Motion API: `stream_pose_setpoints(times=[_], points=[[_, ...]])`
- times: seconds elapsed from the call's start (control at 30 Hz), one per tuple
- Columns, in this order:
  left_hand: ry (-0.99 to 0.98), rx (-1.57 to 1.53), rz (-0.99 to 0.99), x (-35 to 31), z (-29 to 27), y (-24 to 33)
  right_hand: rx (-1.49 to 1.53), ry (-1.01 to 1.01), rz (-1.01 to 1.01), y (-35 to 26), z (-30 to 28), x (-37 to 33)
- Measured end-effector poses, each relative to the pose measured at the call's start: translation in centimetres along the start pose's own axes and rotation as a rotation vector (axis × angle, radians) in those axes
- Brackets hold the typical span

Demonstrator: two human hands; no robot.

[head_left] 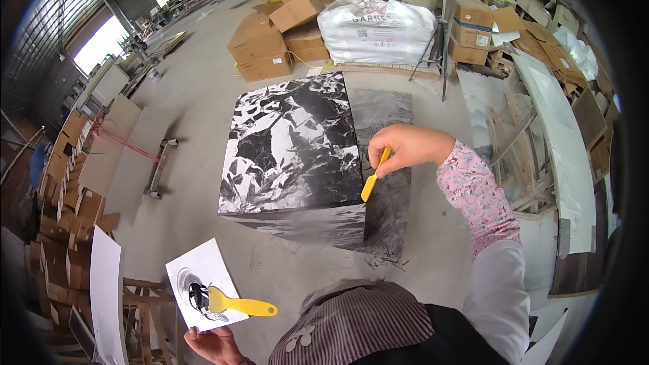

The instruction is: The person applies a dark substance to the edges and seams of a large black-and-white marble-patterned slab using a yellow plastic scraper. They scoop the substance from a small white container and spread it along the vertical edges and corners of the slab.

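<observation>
Stone workshop or warehouse, bare concrete floor (203,94), stacked cardboard boxes (270,40) and white bulk sack (375,27) far, slabs (561,135) leaning right

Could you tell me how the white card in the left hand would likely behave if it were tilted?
The white card looks thin and fairly stiff, staying flat though the left hand grips only its lower edge. The yellow scraper lying loose on it would probably slide off, and the dark paste might smear.

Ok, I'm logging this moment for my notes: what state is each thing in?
Right hand: fingers pinch the small yellow scraper, tip at the slab's right edge.
Left hand: holds the white board flat.
Yellow spatula: lying on the board, blade in black paste.
Black-and-white marble slab: lying flat, glossy.
Cardboard boxes: stacked, some flaps open.
White bulk bag: full, upright.
</observation>
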State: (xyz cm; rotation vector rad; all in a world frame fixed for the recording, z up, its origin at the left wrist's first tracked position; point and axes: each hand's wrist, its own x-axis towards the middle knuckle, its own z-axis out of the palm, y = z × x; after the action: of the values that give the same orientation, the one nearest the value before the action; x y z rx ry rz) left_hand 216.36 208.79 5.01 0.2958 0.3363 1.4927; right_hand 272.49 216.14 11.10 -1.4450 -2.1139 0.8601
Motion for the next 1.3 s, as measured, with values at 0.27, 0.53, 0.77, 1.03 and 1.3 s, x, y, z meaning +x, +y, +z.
stream_pose_setpoints(times=[0.27, 0.53, 0.77, 1.03, 1.3], points=[[0.013, 0.01, 0.046, 0.2, -0.1, 0.1, -0.079, -0.074, -0.026, 0.8, -0.3, 2.1], [0.067, 0.014, 0.172, -2.3, 1.6, -3.1, -0.181, -0.02, -0.147, 3.0, -2.9, 5.6], [0.078, -0.013, 0.2, -4.8, 1.1, -5.5, -0.134, -0.022, -0.15, 6.5, -5.4, 8.4], [0.406, 0.021, 0.462, -5.9, 4.8, -9.1, -0.082, -0.014, -0.066, 10.1, -9.0, 11.5], [0.414, -0.012, 0.471, -6.4, 6.3, -10.5, -0.109, 0.002, -0.077, 15.2, -13.7, 15.9]])
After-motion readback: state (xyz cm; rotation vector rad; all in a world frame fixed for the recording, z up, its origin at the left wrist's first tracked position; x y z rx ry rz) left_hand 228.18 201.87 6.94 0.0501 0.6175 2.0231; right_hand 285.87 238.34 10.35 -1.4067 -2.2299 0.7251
